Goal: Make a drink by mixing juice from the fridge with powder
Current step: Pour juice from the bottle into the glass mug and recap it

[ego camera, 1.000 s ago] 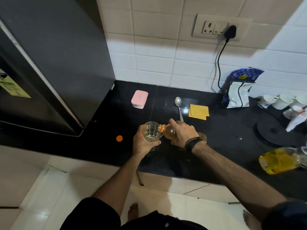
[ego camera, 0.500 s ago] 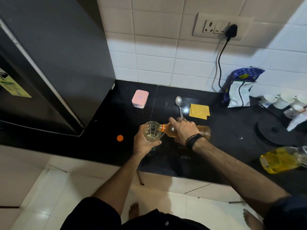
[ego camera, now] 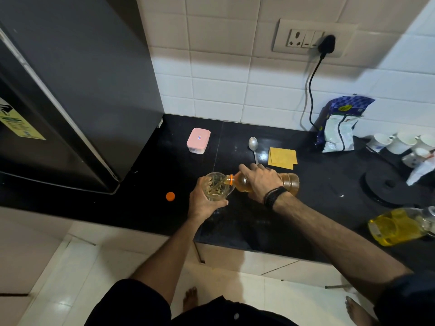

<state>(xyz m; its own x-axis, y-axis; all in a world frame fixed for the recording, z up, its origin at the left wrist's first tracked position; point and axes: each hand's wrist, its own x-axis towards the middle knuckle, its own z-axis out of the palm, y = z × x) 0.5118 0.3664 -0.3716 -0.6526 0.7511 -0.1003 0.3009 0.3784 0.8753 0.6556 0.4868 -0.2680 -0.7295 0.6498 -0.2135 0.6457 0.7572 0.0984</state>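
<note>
My left hand [ego camera: 204, 203] grips a clear glass [ego camera: 215, 186] just above the black counter [ego camera: 259, 222]. My right hand [ego camera: 260, 182] holds a juice bottle [ego camera: 290, 183] of amber liquid tipped on its side, its orange-ringed neck at the glass rim. Pale liquid sits in the glass. The bottle's orange cap [ego camera: 170, 196] lies on the counter to the left. A spoon [ego camera: 253, 147] and yellow sachets [ego camera: 282, 156] lie behind the bottle. A pink-lidded box [ego camera: 198, 140] stands further back left.
The dark fridge [ego camera: 77, 90] fills the left side. A blue and white bag [ego camera: 341, 123], white cups [ego camera: 400, 143] and a black stove plate [ego camera: 390, 184] sit at the right. A bottle of yellow oil [ego camera: 397, 225] lies near the right front edge. A cable [ego camera: 310, 90] hangs from the wall socket.
The bottle's base has tipped up a little more toward level, and more of it shows past my right hand. The glass stays in place.
</note>
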